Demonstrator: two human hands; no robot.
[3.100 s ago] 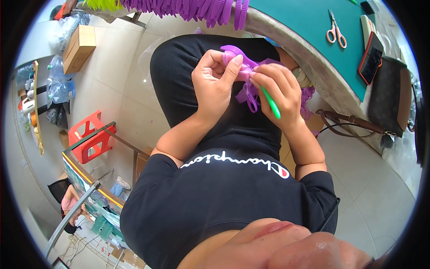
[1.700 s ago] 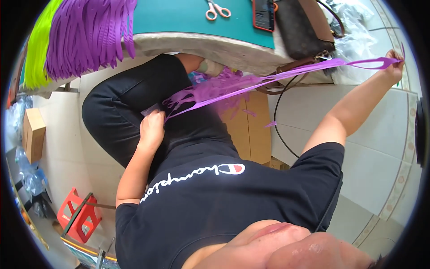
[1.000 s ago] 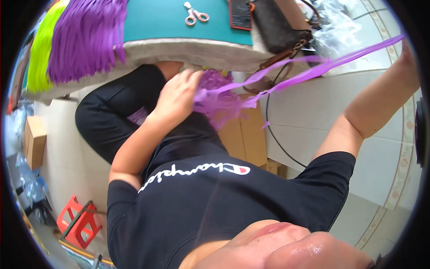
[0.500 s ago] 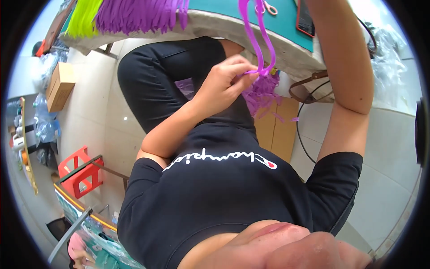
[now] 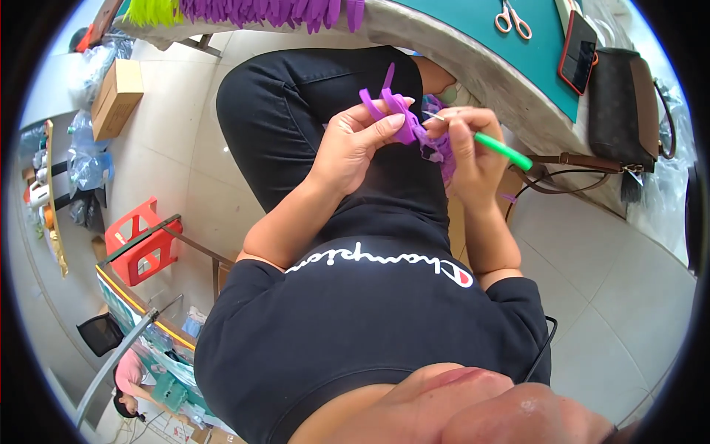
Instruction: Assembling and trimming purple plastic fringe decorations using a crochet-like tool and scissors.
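Observation:
Above my lap, my left hand pinches a bent, soft purple strap between thumb and fingers. One end of the strap sticks up past my fingertips. My right hand is closed round a green-handled tool with a thin, pointed metal tip. That tip is close to the right side of the strap; whether it touches I cannot tell. Behind and below my hands are thin purple scraps, partly hidden by the right hand.
On the green-topped table lie scissors and a phone. Purple straps and lime-green ones hang over its edge. A brown bag is at the right. Leftward stand a red stool and a cardboard box; another person sits beyond.
My right hand has come down from over the table and now holds the green-handled tool. The long purple strap is lower, bunched in my left hand. The view has shifted, showing more on the right.

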